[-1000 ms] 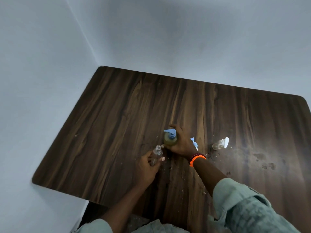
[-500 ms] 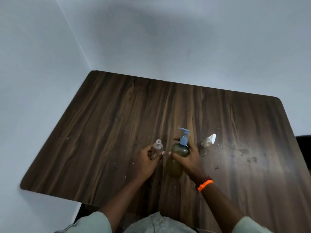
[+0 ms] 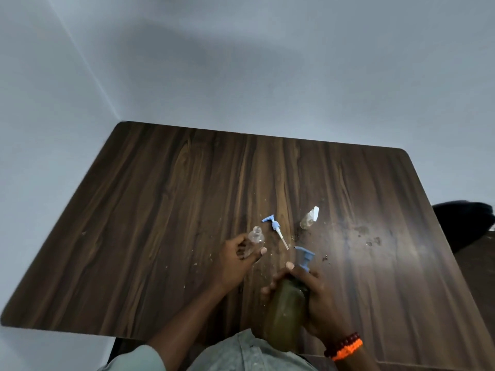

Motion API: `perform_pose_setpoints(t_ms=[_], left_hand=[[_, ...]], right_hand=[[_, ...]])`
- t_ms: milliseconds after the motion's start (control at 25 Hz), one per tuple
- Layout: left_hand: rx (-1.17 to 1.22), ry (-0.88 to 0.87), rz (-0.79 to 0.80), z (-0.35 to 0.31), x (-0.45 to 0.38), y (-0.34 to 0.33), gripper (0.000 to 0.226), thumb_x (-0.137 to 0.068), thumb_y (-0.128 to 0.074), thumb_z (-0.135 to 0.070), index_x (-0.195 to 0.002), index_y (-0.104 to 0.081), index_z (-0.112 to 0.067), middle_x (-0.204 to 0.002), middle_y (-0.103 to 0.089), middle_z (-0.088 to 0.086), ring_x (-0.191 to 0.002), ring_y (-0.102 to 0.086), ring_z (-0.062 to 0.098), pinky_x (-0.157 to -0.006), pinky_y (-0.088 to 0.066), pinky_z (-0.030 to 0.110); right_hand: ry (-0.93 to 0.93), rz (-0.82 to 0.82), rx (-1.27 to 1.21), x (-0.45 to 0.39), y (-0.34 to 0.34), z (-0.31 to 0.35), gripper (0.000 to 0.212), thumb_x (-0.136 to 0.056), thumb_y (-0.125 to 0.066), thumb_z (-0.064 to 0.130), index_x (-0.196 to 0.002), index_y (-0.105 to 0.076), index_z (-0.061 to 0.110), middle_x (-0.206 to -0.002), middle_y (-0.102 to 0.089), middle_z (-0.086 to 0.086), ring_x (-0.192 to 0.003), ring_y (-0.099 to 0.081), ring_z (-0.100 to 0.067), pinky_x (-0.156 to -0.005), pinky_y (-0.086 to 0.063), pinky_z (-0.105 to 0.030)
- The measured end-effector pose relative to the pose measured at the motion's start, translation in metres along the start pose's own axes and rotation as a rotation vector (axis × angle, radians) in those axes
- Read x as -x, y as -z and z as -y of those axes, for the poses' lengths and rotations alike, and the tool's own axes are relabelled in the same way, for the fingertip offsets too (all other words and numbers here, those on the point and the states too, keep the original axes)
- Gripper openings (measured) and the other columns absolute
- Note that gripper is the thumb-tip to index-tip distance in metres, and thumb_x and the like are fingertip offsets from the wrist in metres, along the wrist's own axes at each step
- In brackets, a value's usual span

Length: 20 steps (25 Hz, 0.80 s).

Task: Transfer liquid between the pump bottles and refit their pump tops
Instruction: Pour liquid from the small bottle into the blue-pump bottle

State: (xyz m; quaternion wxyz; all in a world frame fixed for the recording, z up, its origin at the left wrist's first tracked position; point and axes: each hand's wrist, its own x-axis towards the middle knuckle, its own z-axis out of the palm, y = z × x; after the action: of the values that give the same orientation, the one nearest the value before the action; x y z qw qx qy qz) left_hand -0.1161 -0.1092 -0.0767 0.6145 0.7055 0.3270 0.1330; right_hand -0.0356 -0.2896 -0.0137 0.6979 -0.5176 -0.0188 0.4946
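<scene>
My right hand (image 3: pixel 318 303) grips a tall bottle of greenish-brown liquid (image 3: pixel 285 317) lifted off the table, close to my body; its blue pump top (image 3: pixel 304 257) is fitted and points away from me. My left hand (image 3: pixel 235 261) holds a small clear bottle (image 3: pixel 253 242) with an open neck, standing on the wooden table (image 3: pixel 160 236). A loose blue pump top (image 3: pixel 276 231) with its white tube lies on the table just right of the small bottle. A third small clear bottle with a white cap (image 3: pixel 309 218) lies on its side further right.
Crumbs and dried stains (image 3: pixel 367 236) dot the tabletop right of centre. Pale walls meet in a corner behind the table's far left. A dark object (image 3: pixel 466 223) sits beyond the table's right edge. An orange and dark bead bracelet (image 3: pixel 345 346) circles my right wrist.
My right hand has lifted the large bottle off the table and drawn it toward my body. The loose blue pump top is uncovered again. My left hand stays on the small clear bottle.
</scene>
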Motion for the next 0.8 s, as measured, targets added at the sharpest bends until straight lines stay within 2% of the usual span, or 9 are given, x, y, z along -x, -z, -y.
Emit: perform_pose_setpoints(t_ms=[120,200,280,360,440,520,600,680,800], left_hand=[[-0.018,-0.002,0.035,-0.001,0.004,-0.001,0.020,-0.090,-0.085,-0.033,-0.104,-0.075,-0.044,-0.105,-0.080,-0.024,-0.099,-0.077,0.002,-0.092,-0.062,0.031],[-0.004,-0.005,0.034,-0.002,0.006,-0.004,0.019,-0.087,-0.085,-0.042,-0.103,-0.075,-0.042,-0.104,-0.081,-0.023,-0.098,-0.077,0.002,-0.092,-0.062,0.034],[0.010,-0.014,0.010,-0.001,0.008,-0.008,0.033,-0.078,-0.081,-0.057,-0.102,-0.078,-0.035,-0.103,-0.082,-0.013,-0.097,-0.077,0.007,-0.092,-0.063,0.040],[0.012,-0.010,0.012,0.000,0.007,-0.009,0.046,-0.074,-0.078,-0.062,-0.104,-0.079,-0.026,-0.102,-0.083,-0.006,-0.097,-0.078,0.011,-0.093,-0.063,0.046],[0.002,-0.014,0.033,0.000,0.007,-0.010,0.048,-0.075,-0.077,-0.062,-0.107,-0.079,-0.026,-0.104,-0.083,-0.006,-0.098,-0.078,0.010,-0.094,-0.063,0.047],[0.005,-0.009,0.045,-0.001,0.008,-0.010,0.045,-0.076,-0.079,-0.059,-0.109,-0.078,-0.029,-0.106,-0.083,-0.008,-0.101,-0.077,0.009,-0.096,-0.062,0.047],[0.011,-0.019,0.075,-0.001,0.009,-0.009,0.046,-0.077,-0.082,-0.053,-0.116,-0.077,-0.030,-0.112,-0.082,-0.010,-0.106,-0.077,0.009,-0.099,-0.062,0.047],[0.011,-0.011,0.108,0.001,0.008,-0.008,0.052,-0.075,-0.087,-0.045,-0.122,-0.076,-0.027,-0.116,-0.082,-0.007,-0.110,-0.077,0.012,-0.101,-0.062,0.046],[-0.002,0.000,0.132,0.001,0.006,-0.008,0.047,-0.078,-0.093,-0.021,-0.121,-0.075,-0.022,-0.117,-0.081,-0.004,-0.110,-0.077,0.012,-0.102,-0.061,0.045]], right_hand=[[-0.091,0.014,0.027,0.008,-0.001,-0.007,0.060,-0.062,-0.093,0.029,-0.098,-0.065,-0.010,-0.092,-0.066,-0.033,-0.068,-0.068,-0.039,-0.064,-0.061,-0.046],[-0.156,0.038,0.025,0.011,0.001,-0.011,0.068,-0.062,-0.095,0.034,-0.104,-0.066,-0.011,-0.098,-0.067,-0.032,-0.071,-0.069,-0.038,-0.065,-0.061,-0.044],[-0.207,0.109,-0.024,0.013,0.006,-0.013,0.075,-0.063,-0.094,0.045,-0.107,-0.069,-0.011,-0.102,-0.067,-0.033,-0.081,-0.069,-0.041,-0.078,-0.061,-0.049],[-0.285,0.219,-0.175,0.016,0.010,-0.013,0.088,-0.068,-0.086,0.059,-0.114,-0.067,-0.013,-0.107,-0.066,-0.035,-0.095,-0.067,-0.047,-0.095,-0.052,-0.058],[-0.347,0.266,-0.296,0.016,0.014,-0.011,0.101,-0.071,-0.075,0.074,-0.120,-0.063,-0.014,-0.105,-0.067,-0.035,-0.096,-0.068,-0.048,-0.098,-0.049,-0.058],[-0.398,0.252,-0.294,0.011,0.012,-0.009,0.109,-0.078,-0.056,0.085,-0.123,-0.061,-0.014,-0.099,-0.069,-0.034,-0.086,-0.070,-0.044,-0.089,-0.053,-0.051],[-0.422,0.229,-0.260,0.008,0.006,-0.006,0.106,-0.082,-0.041,0.088,-0.109,-0.064,-0.012,-0.091,-0.070,-0.031,-0.081,-0.069,-0.042,-0.085,-0.053,-0.048],[-0.402,0.188,-0.188,0.007,-0.001,-0.002,0.098,-0.085,-0.041,0.085,-0.092,-0.065,-0.009,-0.082,-0.069,-0.028,-0.077,-0.068,-0.040,-0.083,-0.052,-0.048],[-0.227,-0.056,0.037,0.000,0.003,0.004,0.082,-0.086,-0.050,0.077,-0.087,-0.069,-0.003,-0.080,-0.068,-0.024,-0.067,-0.067,-0.033,-0.071,-0.058,-0.040]])
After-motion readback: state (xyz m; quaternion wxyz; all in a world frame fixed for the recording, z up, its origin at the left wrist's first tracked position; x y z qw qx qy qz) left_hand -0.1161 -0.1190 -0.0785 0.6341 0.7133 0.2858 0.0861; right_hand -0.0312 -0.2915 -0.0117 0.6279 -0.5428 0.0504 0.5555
